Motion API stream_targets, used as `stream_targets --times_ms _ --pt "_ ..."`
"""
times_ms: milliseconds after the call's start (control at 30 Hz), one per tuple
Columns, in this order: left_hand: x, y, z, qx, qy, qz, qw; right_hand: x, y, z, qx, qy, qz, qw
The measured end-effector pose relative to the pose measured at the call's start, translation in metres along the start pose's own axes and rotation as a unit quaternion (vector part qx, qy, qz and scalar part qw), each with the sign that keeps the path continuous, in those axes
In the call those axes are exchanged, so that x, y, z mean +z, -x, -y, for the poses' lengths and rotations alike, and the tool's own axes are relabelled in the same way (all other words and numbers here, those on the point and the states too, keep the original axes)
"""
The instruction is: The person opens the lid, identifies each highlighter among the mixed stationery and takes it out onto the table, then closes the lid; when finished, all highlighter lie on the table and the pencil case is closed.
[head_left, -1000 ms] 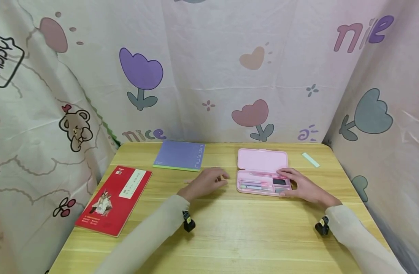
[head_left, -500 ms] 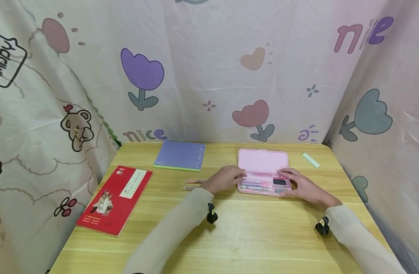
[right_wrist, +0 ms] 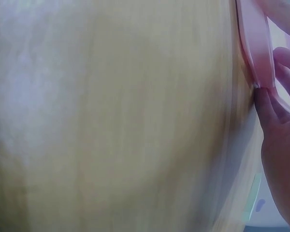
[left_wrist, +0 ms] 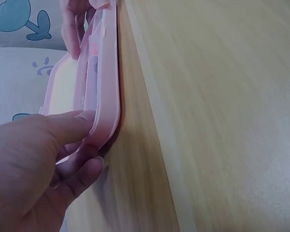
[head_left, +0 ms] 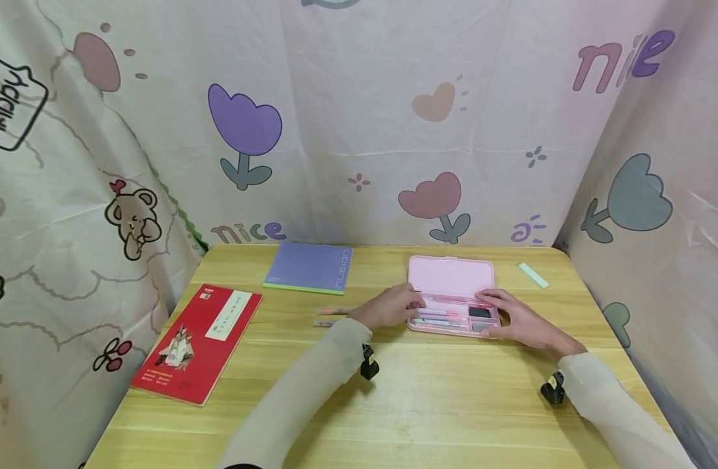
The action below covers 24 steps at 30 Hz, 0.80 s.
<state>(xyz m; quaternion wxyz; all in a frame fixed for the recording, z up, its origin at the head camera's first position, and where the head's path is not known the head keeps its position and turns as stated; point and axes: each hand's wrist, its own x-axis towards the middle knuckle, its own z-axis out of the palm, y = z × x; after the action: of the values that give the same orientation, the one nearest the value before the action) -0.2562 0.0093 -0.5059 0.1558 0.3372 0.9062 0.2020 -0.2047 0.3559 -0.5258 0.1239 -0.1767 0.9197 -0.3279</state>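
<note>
A pink pencil case (head_left: 451, 276) lies on the table with its lid up, seen in the head view. Several pens (head_left: 440, 322) lie in its long compartment, and a dark block (head_left: 479, 312) sits in a small one at the right. My left hand (head_left: 391, 306) grips the case's left end; in the left wrist view the fingers (left_wrist: 72, 126) bend over the rim, one near a pen inside. At the right end my right hand (head_left: 523, 319) holds the case, thumb at the front and fingers toward the hinge. The right wrist view shows only part of this grip.
Two slim pens or pencils (head_left: 331, 316) lie left of my left hand, partly hidden by it. A purple notebook (head_left: 309, 267) is at the back, a red book (head_left: 197, 345) at the left. A pale green strip (head_left: 533, 275) lies back right on the wooden table (head_left: 429, 404).
My left hand has moved right, from beside the pencil case onto its left end. That uncovers the two slim items on the table. My right hand has stayed on the case.
</note>
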Motion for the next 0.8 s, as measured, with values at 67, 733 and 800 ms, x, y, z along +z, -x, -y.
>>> stream_targets --times_ms 67,733,800 --pt "0.000 0.000 0.000 -0.009 0.016 0.000 0.9998 0.000 0.000 0.000 0.001 0.001 -0.001 1.0000" --pt "-0.005 0.019 0.011 0.016 0.095 -0.119 0.9882 0.000 0.000 -0.001 0.003 0.007 0.000 1.0000" --pt "-0.009 0.027 0.015 0.028 0.098 -0.135 0.9857 0.001 0.000 -0.001 0.003 0.006 0.000 1.0000"
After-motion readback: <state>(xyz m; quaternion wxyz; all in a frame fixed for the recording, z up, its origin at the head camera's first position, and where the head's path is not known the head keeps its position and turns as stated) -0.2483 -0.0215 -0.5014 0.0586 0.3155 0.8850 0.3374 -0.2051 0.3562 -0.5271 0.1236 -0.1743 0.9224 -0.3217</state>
